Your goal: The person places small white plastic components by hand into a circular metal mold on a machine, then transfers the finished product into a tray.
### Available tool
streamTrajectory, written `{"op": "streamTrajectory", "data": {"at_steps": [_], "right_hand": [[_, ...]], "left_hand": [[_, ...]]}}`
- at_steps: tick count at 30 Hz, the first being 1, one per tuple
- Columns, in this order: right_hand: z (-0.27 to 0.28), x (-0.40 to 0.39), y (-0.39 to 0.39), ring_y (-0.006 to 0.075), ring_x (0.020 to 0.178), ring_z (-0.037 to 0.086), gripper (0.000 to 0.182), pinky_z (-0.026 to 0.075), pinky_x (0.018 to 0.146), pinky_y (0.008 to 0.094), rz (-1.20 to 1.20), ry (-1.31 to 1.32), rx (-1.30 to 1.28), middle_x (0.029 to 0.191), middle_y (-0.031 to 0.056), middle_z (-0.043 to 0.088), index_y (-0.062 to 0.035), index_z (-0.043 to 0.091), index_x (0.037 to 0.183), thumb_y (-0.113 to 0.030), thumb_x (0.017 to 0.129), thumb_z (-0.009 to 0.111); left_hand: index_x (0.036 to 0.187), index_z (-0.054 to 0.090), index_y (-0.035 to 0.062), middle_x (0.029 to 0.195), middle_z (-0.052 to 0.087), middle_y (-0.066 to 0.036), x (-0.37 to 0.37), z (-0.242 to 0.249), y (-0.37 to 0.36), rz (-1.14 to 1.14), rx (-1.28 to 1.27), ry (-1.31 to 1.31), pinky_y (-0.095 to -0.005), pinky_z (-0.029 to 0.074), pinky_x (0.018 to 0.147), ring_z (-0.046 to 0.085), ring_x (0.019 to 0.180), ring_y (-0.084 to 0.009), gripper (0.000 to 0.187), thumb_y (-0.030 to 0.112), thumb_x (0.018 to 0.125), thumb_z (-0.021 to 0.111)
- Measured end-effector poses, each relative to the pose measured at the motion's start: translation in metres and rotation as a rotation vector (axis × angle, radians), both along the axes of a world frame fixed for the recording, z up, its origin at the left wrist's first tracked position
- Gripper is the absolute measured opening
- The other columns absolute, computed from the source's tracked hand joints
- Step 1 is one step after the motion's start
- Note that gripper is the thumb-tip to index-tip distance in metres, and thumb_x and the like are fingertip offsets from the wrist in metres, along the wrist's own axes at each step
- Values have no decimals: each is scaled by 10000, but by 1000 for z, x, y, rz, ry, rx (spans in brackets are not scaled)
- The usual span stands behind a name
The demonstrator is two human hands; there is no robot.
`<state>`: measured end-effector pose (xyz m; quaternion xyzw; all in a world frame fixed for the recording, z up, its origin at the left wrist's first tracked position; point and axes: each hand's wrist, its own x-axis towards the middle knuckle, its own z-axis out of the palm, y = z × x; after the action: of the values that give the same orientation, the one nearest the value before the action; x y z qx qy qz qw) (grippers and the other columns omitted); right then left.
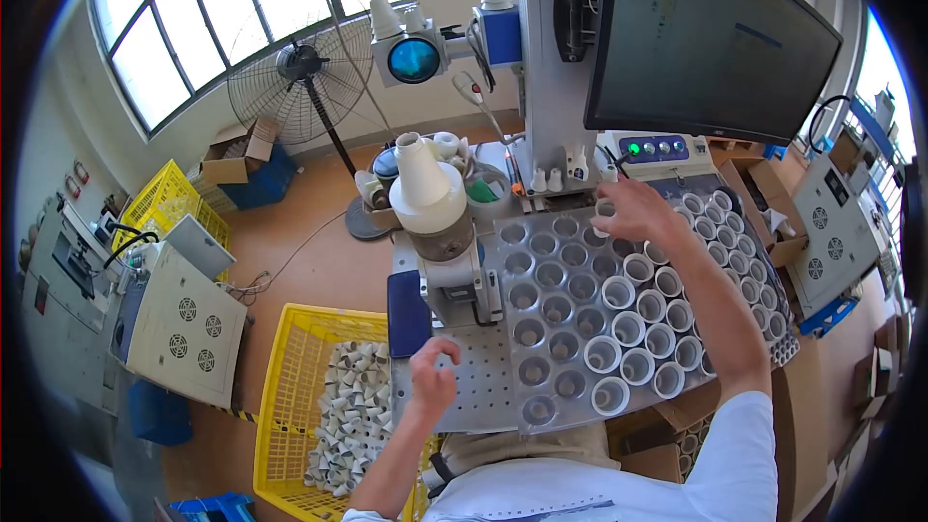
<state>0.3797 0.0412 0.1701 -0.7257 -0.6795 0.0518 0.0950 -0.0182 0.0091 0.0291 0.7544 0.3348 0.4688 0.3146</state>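
Note:
My right hand [633, 211] reaches over the far side of a metal tray [532, 343] with round wells, its fingers closed on a small white cup [604, 217]. The fingers cover part of this cup. Near it, rows of white ring-topped cups [628, 329] fill the tray's right part, while several wells on the left hold none. My left hand [432, 374] hovers over the left edge of a perforated metal plate [474, 387], fingers curled in, with nothing visible in them. In front of it stands a machine head with a white cone [422, 184] on top.
A yellow basket [280, 406] of small white cone-shaped pieces [353, 416] is at lower left. A monitor [715, 43] overhangs the right side, near a metal column [551, 68]. A dark blue pad [409, 314] lies by the machine. A control box [657, 149] stands behind the tray.

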Motion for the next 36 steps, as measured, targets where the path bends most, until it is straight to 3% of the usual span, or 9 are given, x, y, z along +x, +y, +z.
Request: {"op": "streamTrajectory", "data": {"at_steps": [3, 5, 9, 11, 12, 13, 15, 25, 36], "right_hand": [[-10, -29, 19, 380, 1036, 656, 510, 501, 922, 414, 81, 238, 155, 1096, 247, 682, 22, 636, 1149, -339, 797, 714], [-30, -46, 30, 378, 1022, 659, 512, 513, 898, 405, 112, 510, 235, 1088, 245, 681, 22, 621, 1157, -326, 798, 731], [-82, -49, 37, 381, 1010, 660, 543, 511, 896, 402, 109, 574, 259, 1076, 250, 675, 29, 594, 1181, -319, 792, 746], [-86, -47, 37, 222, 755, 619, 517, 510, 731, 346, 158, 550, 326, 875, 154, 654, 12, 567, 1180, -276, 795, 756], [-88, -46, 36, 222, 755, 619, 517, 510, 731, 346, 162, 549, 324, 875, 154, 654, 12, 567, 1180, -276, 795, 756], [-91, -45, 35, 232, 754, 626, 508, 512, 730, 350, 170, 537, 342, 875, 159, 654, 10, 567, 1168, -266, 786, 759], [-92, -44, 34, 253, 753, 638, 493, 516, 730, 357, 183, 513, 380, 875, 170, 654, 7, 567, 1143, -245, 768, 765], [-89, -46, 32, 372, 850, 655, 501, 517, 784, 411, 177, 490, 361, 933, 232, 650, -13, 499, 1130, -207, 745, 756], [-75, -46, 25, 406, 961, 642, 512, 500, 866, 428, 133, 521, 251, 1025, 254, 648, 8, 515, 1153, -237, 758, 731]], "left_hand": [[742, 594, -6, 720, 630, -179, 32, -24, -4, -38, -40, 23, -389, 499, 672, 625, 695, -355, 181, 0, 639, 445], [734, 613, -3, 701, 635, -194, 38, -38, -7, -51, -292, 209, -408, 498, 661, 628, 680, -367, 179, -11, 657, 452], [726, 615, -20, 701, 633, -205, 34, -42, -6, -49, -250, 133, -401, 495, 658, 626, 682, -370, 183, -21, 658, 446], [729, 615, -26, 701, 632, -206, 36, -38, -7, -39, -292, 133, -397, 494, 658, 622, 679, -368, 189, -21, 657, 441], [732, 616, -31, 701, 632, -207, 37, -37, -6, -35, -329, 137, -393, 493, 658, 619, 677, -367, 196, -20, 656, 436], [732, 616, -31, 701, 632, -207, 38, -38, -6, -33, -327, 136, -393, 493, 658, 619, 677, -367, 196, -20, 656, 436], [726, 620, -47, 661, 624, -132, 39, -40, -5, -11, -324, 146, -314, 470, 644, 583, 640, -222, 250, -35, 632, 388], [715, 618, -51, 658, 626, -131, 38, -38, -4, -30, -346, 131, -302, 472, 652, 590, 652, -222, 272, -32, 607, 369], [720, 605, -41, 669, 619, -173, 38, -38, -5, -32, -323, 111, -344, 475, 634, 587, 634, -291, 201, -15, 650, 419]]}}
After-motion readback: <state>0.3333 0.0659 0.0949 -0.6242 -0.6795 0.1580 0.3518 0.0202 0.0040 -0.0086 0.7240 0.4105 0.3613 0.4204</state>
